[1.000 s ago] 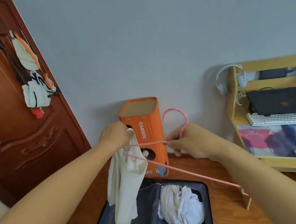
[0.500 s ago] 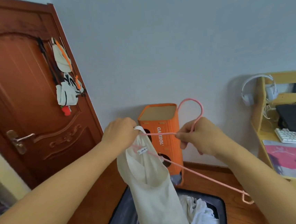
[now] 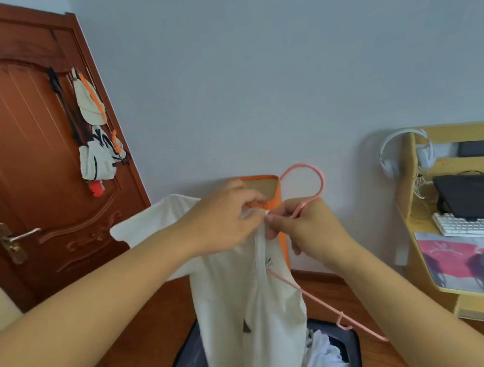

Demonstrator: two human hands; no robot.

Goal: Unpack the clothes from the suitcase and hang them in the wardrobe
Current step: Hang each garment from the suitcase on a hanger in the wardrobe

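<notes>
At frame centre, left hand [image 3: 223, 217] pinches the shirt [image 3: 246, 301] collar and right hand [image 3: 304, 227] grips the hanger [image 3: 313, 292] neck, whose bare arm slants lower right.

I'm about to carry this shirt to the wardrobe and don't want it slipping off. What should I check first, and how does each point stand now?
1. Left hand grips the white shirt at its collar: ok.
2. Right hand holds the pink hanger below its hook: ok.
3. Both hanger arms inside the shirt: not ok, the right arm sticks out bare.
4. Left hanger arm seated in the shoulder: cannot tell, covered by cloth.
5. Hook free to hang: ok.
6. Shirt hem clear of the suitcase: cannot tell.
</notes>
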